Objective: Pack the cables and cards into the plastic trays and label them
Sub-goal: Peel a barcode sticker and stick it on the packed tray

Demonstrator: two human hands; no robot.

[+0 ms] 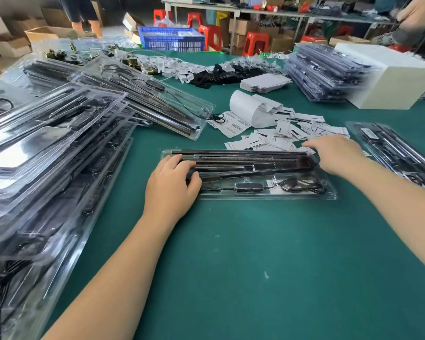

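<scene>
Left hand point(173, 179) flat, pinning clear tray point(268, 196); right hand point(334, 153) open, reaching cards point(280, 138) at 1 o'clock. Take one only.

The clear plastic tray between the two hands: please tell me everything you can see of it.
The clear plastic tray is a long, shallow, glossy blister pack that lies flat on the green table, its long side across the view. Its moulded channels hold long black rods, a small black box on a thin cable and a coiled black cable at the right end. The left hand presses on its left end; the right hand reaches over its far right corner toward the paper cards. No label shows on it.
</scene>
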